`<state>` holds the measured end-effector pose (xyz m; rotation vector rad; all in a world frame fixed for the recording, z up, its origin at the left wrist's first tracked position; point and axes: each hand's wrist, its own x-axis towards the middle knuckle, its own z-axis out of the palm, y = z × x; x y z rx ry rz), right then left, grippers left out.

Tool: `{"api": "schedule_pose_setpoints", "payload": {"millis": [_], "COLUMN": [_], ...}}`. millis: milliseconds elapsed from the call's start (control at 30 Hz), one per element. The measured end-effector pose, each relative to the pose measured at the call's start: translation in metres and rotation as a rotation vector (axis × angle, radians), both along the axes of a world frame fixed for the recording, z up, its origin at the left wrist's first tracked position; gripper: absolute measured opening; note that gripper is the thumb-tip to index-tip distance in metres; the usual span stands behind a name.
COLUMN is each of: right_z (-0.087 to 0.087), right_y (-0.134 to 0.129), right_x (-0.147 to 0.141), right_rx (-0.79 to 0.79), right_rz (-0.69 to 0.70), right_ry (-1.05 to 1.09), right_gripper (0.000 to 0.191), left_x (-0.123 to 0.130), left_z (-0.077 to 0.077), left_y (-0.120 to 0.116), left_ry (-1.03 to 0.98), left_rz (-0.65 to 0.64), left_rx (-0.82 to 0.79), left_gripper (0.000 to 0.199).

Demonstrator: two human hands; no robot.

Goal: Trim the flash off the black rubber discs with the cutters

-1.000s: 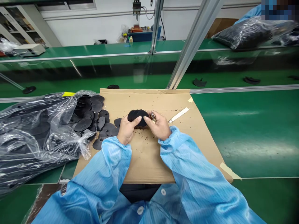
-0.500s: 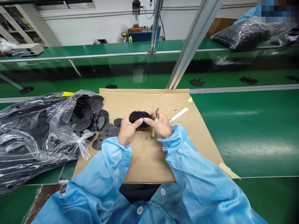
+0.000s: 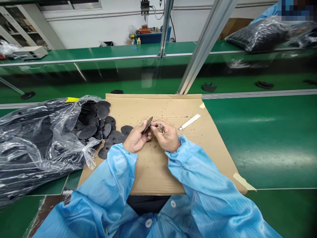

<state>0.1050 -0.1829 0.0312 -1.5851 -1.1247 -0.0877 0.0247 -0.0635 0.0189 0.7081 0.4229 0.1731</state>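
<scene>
Left hand (image 3: 137, 137) clamped on black disc (image 3: 148, 125), tilted; right hand (image 3: 166, 136) close beside, curled round metal tool (image 3: 161, 129). Specks (image 3: 155, 142) on cardboard (image 3: 158, 172) beneath suggest work partly done. Loose discs (image 3: 88, 132) heaped left of left hand: finished or waiting, cannot tell.

No text, brand, number or sign can be read. Faint marks show on a flat, black, oval piece (image 3: 88, 132) in the pile, too small to make out; the front of the pale, box-shaped device (image 3: 31, 52) is likewise too small to read.
</scene>
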Motion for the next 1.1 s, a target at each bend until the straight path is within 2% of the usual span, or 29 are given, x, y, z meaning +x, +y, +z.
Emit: {"api": "schedule_pose_setpoints", "payload": {"millis": [167, 500, 600, 767, 833, 1100], "right_z": [-0.002, -0.002, -0.004, -0.01, -0.011, -0.008], "right_y": [0.0, 0.001, 0.002, 0.004, 0.005, 0.003], "right_x": [0.0, 0.0, 0.0, 0.002, 0.004, 0.012], "right_rx": [0.005, 0.015, 0.03, 0.063, 0.04, -0.123], "right_rz": [-0.009, -0.02, -0.026, -0.101, -0.129, -0.153], "right_ry": [-0.058, -0.11, -0.098, 0.149, 0.197, 0.045], "right_gripper": [0.013, 0.016, 0.015, 0.019, 0.022, 0.021], "left_x": [-0.002, -0.003, -0.001, 0.006, 0.007, 0.009], "left_z": [0.002, 0.0, -0.001, 0.0, 0.001, -0.002], "left_y": [-0.004, -0.004, -0.006, -0.01, -0.011, -0.011], "left_ry": [0.0, -0.016, -0.046, -0.146, -0.15, -0.062], "left_rz": [-0.079, -0.069, 0.003, 0.382, 0.463, 0.449], "left_rx": [-0.026, 0.028, 0.07, 0.18, 0.204, 0.239], "left_gripper": [0.037, 0.043, 0.042, 0.044, 0.046, 0.045]}}
